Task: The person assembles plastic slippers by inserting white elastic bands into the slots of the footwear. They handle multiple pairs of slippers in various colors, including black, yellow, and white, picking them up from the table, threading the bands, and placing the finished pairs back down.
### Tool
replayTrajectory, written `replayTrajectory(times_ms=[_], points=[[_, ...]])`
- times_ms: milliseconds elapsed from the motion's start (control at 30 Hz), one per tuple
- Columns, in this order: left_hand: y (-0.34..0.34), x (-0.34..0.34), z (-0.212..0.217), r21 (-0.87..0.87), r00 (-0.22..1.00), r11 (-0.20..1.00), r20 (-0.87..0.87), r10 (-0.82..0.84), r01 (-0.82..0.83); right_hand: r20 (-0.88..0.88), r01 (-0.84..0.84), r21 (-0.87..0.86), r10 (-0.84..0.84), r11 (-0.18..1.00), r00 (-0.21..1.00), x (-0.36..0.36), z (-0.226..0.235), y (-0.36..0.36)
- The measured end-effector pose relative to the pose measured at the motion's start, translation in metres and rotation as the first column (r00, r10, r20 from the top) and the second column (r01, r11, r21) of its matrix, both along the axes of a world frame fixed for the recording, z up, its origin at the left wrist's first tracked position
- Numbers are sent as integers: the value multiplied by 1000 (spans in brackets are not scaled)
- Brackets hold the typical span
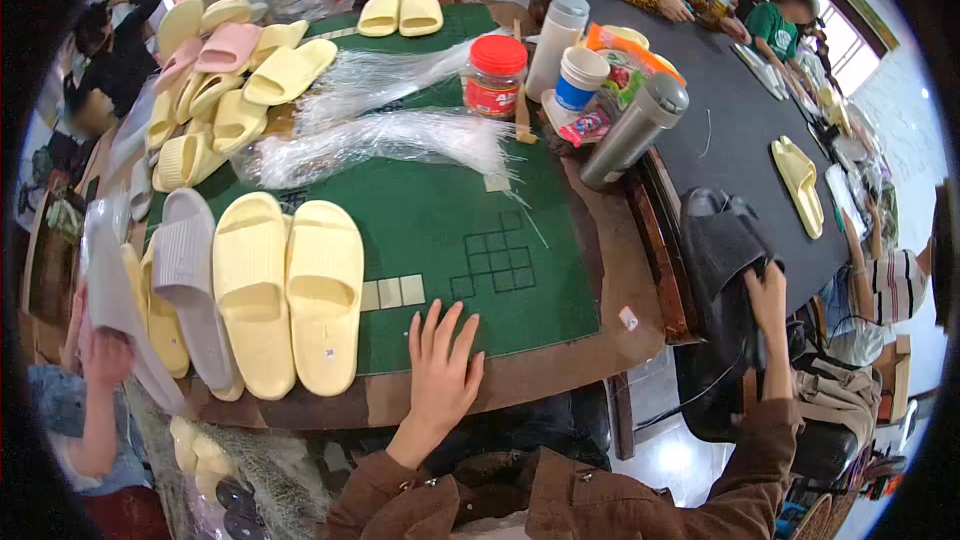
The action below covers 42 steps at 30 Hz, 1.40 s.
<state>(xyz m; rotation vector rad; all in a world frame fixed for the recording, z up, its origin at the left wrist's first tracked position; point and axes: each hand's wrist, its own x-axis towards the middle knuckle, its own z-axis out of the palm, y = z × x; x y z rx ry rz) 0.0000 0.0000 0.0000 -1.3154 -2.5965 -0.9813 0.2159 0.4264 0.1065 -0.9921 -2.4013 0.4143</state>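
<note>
Near the table edge [560, 385], left hand [440, 365] rests flat.

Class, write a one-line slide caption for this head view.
Left hand flat on the green table mat beside a yellow slipper pair; right hand grips a black slipper.

Wood table [610, 290] w/ green mat [440, 220]. Near edge: yellow slipper pair [290, 290], grey slipper [190, 280] beside; left hand [443, 365] flat on the mat. Left edge: slipper pile [220, 80]. Centre: clear bags [390, 135]. Far edge: second yellow pair [400, 15]. Right edge: red-lid jar [495, 75], cup [580, 78], steel flask [635, 130].
</note>
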Motion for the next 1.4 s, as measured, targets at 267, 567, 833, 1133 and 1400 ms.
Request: replayTrajectory(times_ms=[267, 567, 833, 1133, 1400], points=[[-13, 0, -3, 215, 994, 977, 111, -20, -5, 81, -248, -13, 248, 969, 965, -50, 6, -158], [-44, -8, 15, 471, 933, 850, 355, 62, -235, 79, -403, -128, 414, 906, 907, -139, -50, -261], [-45, -9, 26, 350, 954, 916, 282, 96, -196, 114, -371, -203, 398, 906, 910, -163, -73, -295], [-22, -10, 7, 208, 994, 972, -3, 111, -107, -147, -547, -341, 531, 765, 834, -143, -81, -281], [-25, 12, 25, 290, 970, 954, -245, 5, 68, -513, -627, -665, 362, 405, 778, -111, -82, -262]])
